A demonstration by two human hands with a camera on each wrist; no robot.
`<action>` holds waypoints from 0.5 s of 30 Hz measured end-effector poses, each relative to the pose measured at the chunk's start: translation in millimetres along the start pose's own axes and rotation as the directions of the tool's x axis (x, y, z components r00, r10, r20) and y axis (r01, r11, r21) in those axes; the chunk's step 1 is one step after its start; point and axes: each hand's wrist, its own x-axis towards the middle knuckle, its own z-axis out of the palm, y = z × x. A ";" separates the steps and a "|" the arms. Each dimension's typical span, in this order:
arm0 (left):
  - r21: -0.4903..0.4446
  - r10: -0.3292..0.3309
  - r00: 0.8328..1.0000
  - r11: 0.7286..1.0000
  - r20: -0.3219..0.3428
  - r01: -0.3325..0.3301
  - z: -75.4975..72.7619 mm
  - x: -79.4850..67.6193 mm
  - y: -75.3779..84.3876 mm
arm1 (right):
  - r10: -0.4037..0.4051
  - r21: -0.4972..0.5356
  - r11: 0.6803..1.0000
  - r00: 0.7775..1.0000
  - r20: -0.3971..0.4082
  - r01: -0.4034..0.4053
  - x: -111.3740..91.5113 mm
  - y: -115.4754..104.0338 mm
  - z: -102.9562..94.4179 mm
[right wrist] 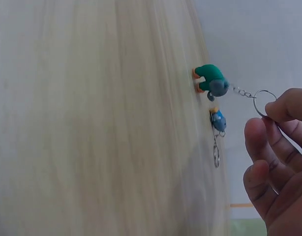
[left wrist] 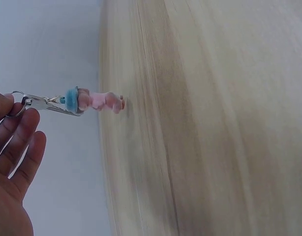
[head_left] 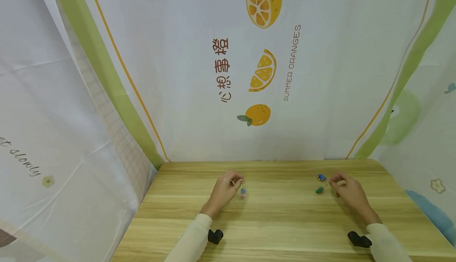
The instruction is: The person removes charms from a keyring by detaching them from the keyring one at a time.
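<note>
My left hand (head_left: 225, 187) pinches the ring of a keychain (left wrist: 98, 100) between thumb and fingers. From its metal clasp hangs a small pink figure in a blue hat, its feet close to the tabletop. On the right, my right hand (head_left: 350, 192) pinches the split ring of another keychain, whose short chain leads to a green figure (right wrist: 211, 77) with a grey head. That figure has its orange feet at the table surface. Beside it lies a blue figure keychain (head_left: 321, 177), its own ring (right wrist: 216, 153) loose and untouched by the hand.
The wood-grain table (head_left: 278, 218) ends at a back edge against a white curtain (head_left: 192, 95) printed with oranges. More printed cloth hangs on both sides. A black wrist mount (head_left: 215, 236) shows at the left sleeve, another black mount (head_left: 359, 240) at the right.
</note>
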 end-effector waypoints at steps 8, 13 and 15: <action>0.003 -0.011 1.000 1.000 -0.008 0.011 0.2 0.6 1.6 | 0.046 -0.055 0.997 0.999 -0.021 -0.047 -1.7 9.0 -6.2; 0.004 -0.025 1.000 1.000 -0.002 0.025 0.6 0.3 3.1 | 0.047 -0.094 0.994 0.998 -0.042 -0.051 -3.9 14.9 -9.2; 0.001 -0.030 1.000 1.000 0.002 0.030 0.5 0.5 3.6 | 0.051 -0.112 0.992 0.997 -0.050 -0.057 -4.5 16.8 -10.5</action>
